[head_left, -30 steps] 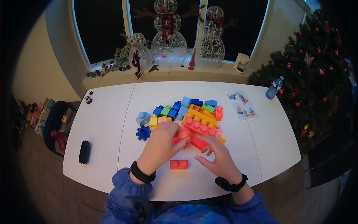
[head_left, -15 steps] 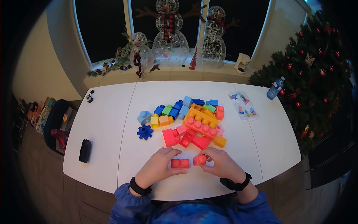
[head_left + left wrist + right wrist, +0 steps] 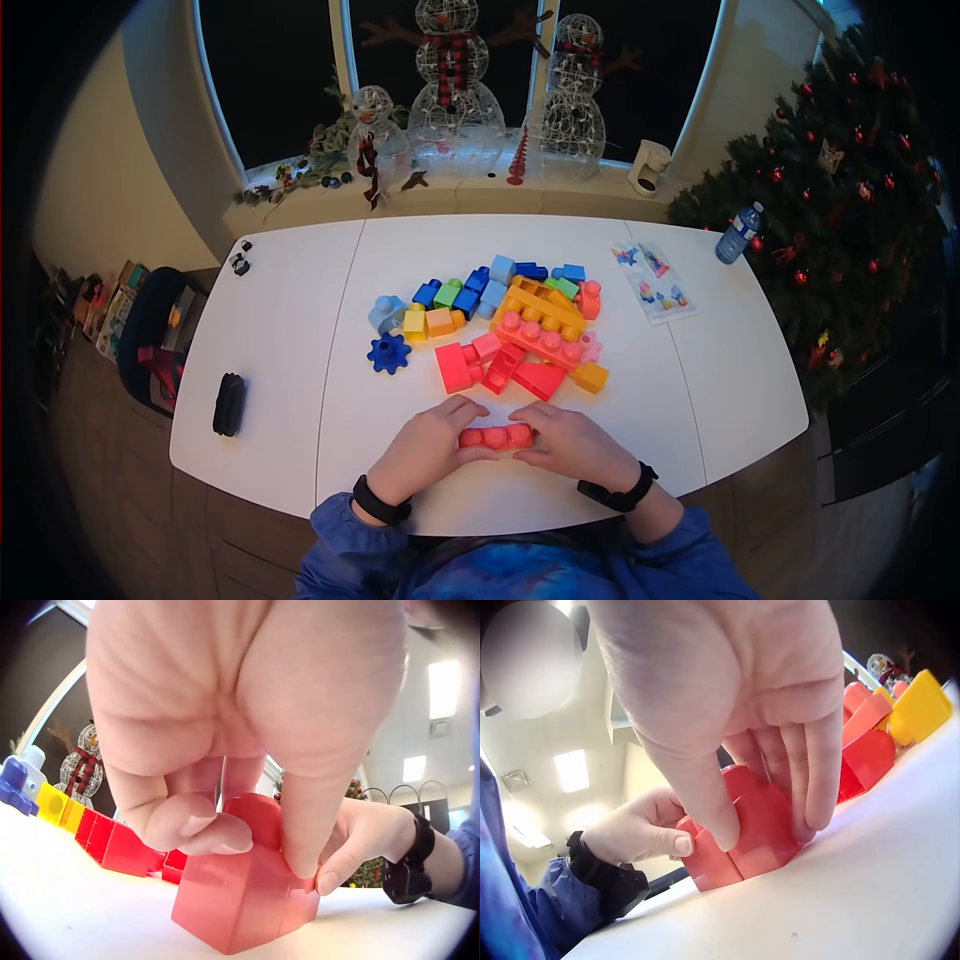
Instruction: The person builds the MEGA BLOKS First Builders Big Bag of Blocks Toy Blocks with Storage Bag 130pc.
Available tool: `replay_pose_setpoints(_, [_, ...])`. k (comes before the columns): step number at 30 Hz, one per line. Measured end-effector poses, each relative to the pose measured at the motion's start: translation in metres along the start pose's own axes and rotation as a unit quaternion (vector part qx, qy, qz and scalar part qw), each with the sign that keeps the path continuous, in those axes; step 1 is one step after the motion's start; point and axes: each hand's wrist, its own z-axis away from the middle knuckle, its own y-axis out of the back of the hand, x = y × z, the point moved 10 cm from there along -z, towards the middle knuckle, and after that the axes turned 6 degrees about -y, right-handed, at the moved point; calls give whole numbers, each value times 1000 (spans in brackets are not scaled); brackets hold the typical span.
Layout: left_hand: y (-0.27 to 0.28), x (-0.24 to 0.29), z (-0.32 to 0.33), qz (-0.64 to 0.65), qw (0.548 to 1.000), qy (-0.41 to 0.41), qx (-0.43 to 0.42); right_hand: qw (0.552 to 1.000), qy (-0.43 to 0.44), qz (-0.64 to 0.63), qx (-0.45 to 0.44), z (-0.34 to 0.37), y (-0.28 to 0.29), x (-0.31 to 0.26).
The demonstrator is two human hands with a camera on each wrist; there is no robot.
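1. The fingers [image 3: 214, 832] of the left hand [image 3: 425, 447] are bending partway closed and are pinching the two-stud coral block [image 3: 482, 438] against the thumb; the right hand [image 3: 580, 447], its fingers [image 3: 821, 776] reaching down the far side, is gripping the one-stud coral block [image 3: 519, 436] against its thumb.
2. The white worktop [image 3: 260, 400] is bearing everything below, with both hands working near its front edge.
3. The block pile [image 3: 540, 340] is spreading beyond the hands, showing blue, green, yellow, orange, coral and red pieces.
4. The picture sheet [image 3: 653, 282] is lying to the right of the pile.
5. The water bottle [image 3: 739, 233] is standing near the right far corner.
6. The black case [image 3: 228, 404] is resting well to the left.
7. The two coral blocks are touching side by side on the worktop, studs pointing up, between the hands.
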Motion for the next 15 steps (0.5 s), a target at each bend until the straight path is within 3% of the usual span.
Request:
replay_pose_setpoints(5, [33, -16, -52, -117, 989, -4, 93, 999, -29, -12, 40, 8, 30, -1])
replay_pose_setpoints(8, [18, -44, -85, -199, 976, -34, 80, 998, -15, -19, 58, 12, 41, -9])
replay_pose_setpoints(15, [-10, -81, -109, -244, 969, 15, -37, 996, -1, -44, 81, 22, 53, -7])
